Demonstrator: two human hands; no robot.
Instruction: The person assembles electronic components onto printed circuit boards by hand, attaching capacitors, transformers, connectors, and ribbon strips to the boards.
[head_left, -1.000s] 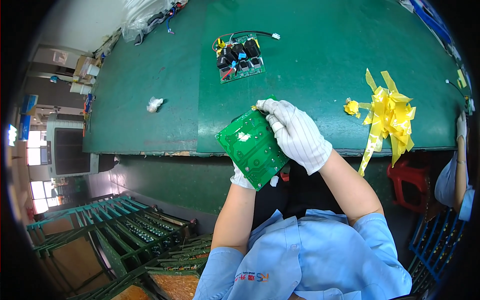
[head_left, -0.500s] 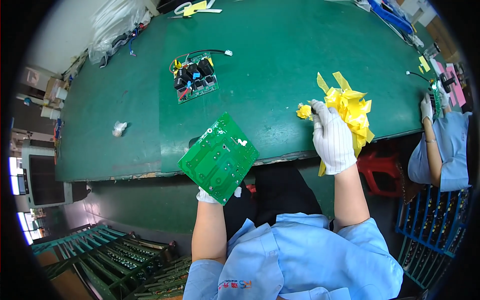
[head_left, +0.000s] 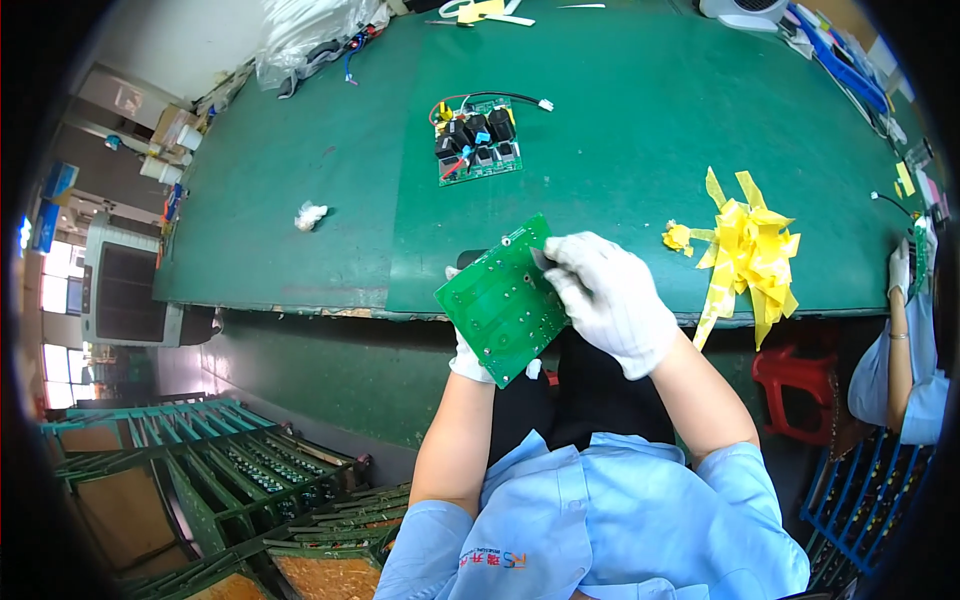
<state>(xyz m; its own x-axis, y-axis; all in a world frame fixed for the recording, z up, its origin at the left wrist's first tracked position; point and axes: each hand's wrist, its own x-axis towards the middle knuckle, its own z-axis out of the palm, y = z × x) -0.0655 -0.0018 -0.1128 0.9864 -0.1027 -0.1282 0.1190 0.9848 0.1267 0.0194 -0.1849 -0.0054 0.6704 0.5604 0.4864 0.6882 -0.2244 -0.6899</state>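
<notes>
A green circuit board point(head_left: 500, 310), solder side up and tilted, is held over the table's near edge. My left hand point(head_left: 468, 362), in a white glove, is closed on it from beneath; the board hides most of the fingers. In my gloved right hand point(head_left: 620, 305) a small grey metal tool with a flat tip point(head_left: 542, 259) is pinched between thumb and fingers. Its tip lies at the board's upper right edge; whether it touches cannot be seen. Farther back on the table rests another circuit board point(head_left: 478, 140), components up, with black parts and wires.
A bunch of crumpled yellow tape point(head_left: 750, 255) hangs at the green table's point(head_left: 620, 120) front edge, beside a small yellow wad point(head_left: 677, 237). A crumpled white scrap point(head_left: 311, 215) lies left. Green racks point(head_left: 230, 470) stand lower left; a co-worker's gloved hand point(head_left: 899, 272) holds a board at right.
My right hand has left the yellow tape and come over to the board's upper right edge. White spots seen there before are no longer visible. The whole view has shifted.
</notes>
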